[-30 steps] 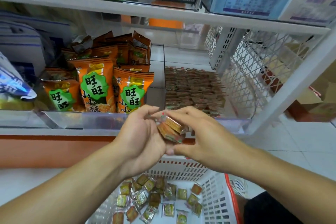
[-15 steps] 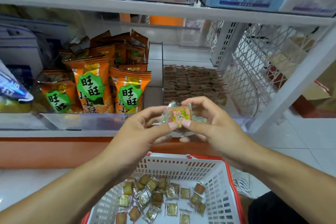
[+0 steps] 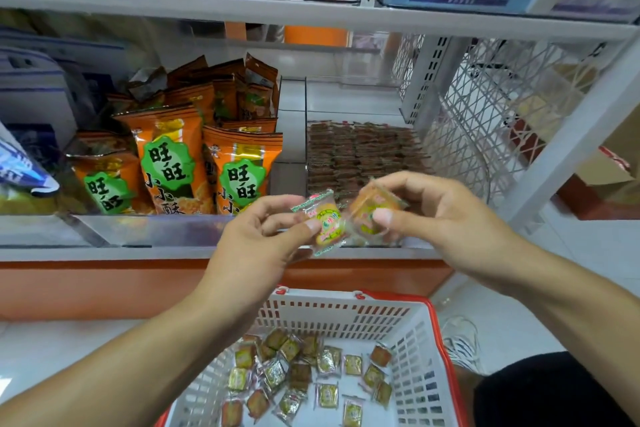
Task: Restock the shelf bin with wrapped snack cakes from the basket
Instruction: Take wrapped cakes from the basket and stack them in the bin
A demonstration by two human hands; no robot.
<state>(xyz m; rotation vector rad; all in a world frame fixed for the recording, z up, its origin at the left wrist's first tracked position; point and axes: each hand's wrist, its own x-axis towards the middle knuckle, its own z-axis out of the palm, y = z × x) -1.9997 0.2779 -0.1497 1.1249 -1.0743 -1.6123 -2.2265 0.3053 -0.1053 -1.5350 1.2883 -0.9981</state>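
Note:
My left hand (image 3: 258, 239) pinches one wrapped snack cake (image 3: 325, 220) between thumb and fingers. My right hand (image 3: 436, 218) pinches another wrapped snack cake (image 3: 370, 211) just to its right. Both cakes are held in front of the clear shelf bin (image 3: 408, 135), which holds several neat rows of the same brown cakes (image 3: 360, 152). Below my arms stands the white basket (image 3: 332, 308) with a red rim. Several loose wrapped cakes (image 3: 304, 374) lie on its bottom.
Orange snack bags (image 3: 173, 163) fill the bin to the left. A white wire mesh panel (image 3: 485, 107) closes the shelf's right end. Another shelf (image 3: 311, 14) with boxed goods runs above. Tiled floor and a cardboard box (image 3: 613, 163) lie to the right.
The small stack both hands held together has been split. Each hand now holds its own cake, the hands have drawn apart and risen toward the bin.

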